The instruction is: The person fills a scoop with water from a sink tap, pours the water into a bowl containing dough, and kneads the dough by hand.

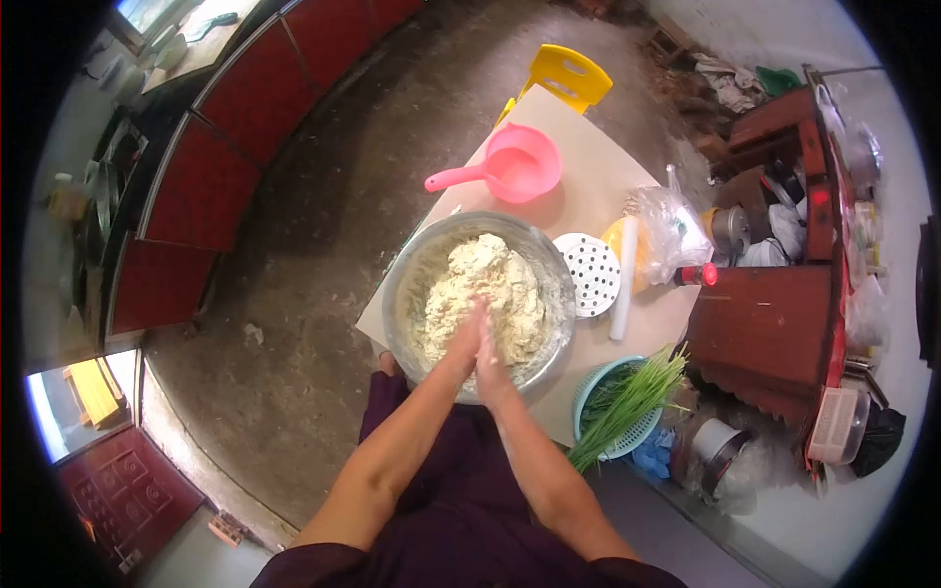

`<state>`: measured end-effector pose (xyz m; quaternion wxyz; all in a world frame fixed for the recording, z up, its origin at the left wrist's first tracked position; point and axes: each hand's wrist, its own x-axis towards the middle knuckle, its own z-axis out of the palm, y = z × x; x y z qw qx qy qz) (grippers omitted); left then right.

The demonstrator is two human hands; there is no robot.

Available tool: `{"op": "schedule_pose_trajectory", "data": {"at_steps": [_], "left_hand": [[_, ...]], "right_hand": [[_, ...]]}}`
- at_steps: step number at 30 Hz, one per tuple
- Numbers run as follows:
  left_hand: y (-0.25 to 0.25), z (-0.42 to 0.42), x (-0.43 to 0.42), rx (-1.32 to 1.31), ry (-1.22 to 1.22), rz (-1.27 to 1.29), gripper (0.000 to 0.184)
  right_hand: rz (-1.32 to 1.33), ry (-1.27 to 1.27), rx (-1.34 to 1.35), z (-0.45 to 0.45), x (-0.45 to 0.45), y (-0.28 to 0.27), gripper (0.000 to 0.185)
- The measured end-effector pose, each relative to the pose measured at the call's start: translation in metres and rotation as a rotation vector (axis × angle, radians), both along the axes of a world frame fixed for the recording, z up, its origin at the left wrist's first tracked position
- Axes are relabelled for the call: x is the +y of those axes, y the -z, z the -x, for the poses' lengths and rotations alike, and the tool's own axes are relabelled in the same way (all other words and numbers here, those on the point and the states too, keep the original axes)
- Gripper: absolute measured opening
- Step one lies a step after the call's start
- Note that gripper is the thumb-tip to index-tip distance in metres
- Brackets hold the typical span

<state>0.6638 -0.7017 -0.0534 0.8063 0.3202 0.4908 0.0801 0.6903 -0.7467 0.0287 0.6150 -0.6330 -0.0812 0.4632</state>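
Note:
A wide metal bowl (399,294) sits on the table, with a large mass of pale, crumbly dough (490,269) in it. Over the near part of the dough, my right hand (467,338) and my left hand (487,358) meet palm against palm. Their fingers look stretched out and somewhat blurred, pointing away from me. White residue shows on my left hand. Neither hand appears to hold anything; the surfaces between the palms are hidden.
On the pale table (598,162) are a pink dipper (522,165), a white dotted disc (591,276), a white rod (624,284), plastic bags (671,230) and a red-capped bottle (698,275). A basket (585,397) of greens (632,407) stands at the near right. Behind is a yellow chair (571,76).

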Motion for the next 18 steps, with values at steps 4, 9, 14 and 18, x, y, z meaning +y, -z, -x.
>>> {"op": "schedule_pose_trajectory", "data": {"at_steps": [4,9,14,18], "left_hand": [[-0.023,0.01,-0.036,-0.117,0.039,-0.195,0.063],[-0.066,0.025,-0.012,-0.065,0.189,-0.544,0.052],[0.038,0.047,0.049,0.314,0.265,-0.819,0.064],[-0.025,0.008,0.105,0.238,0.047,0.02,0.09]], "right_hand": [[0.022,0.148,0.198,-0.029,0.003,0.073,0.064],[0.11,-0.084,0.023,-0.073,-0.01,0.115,0.05],[0.067,-0.179,-0.524,-0.101,-0.044,0.126,0.042],[0.389,-0.392,-0.7,-0.131,-0.025,0.119,0.068]]}}
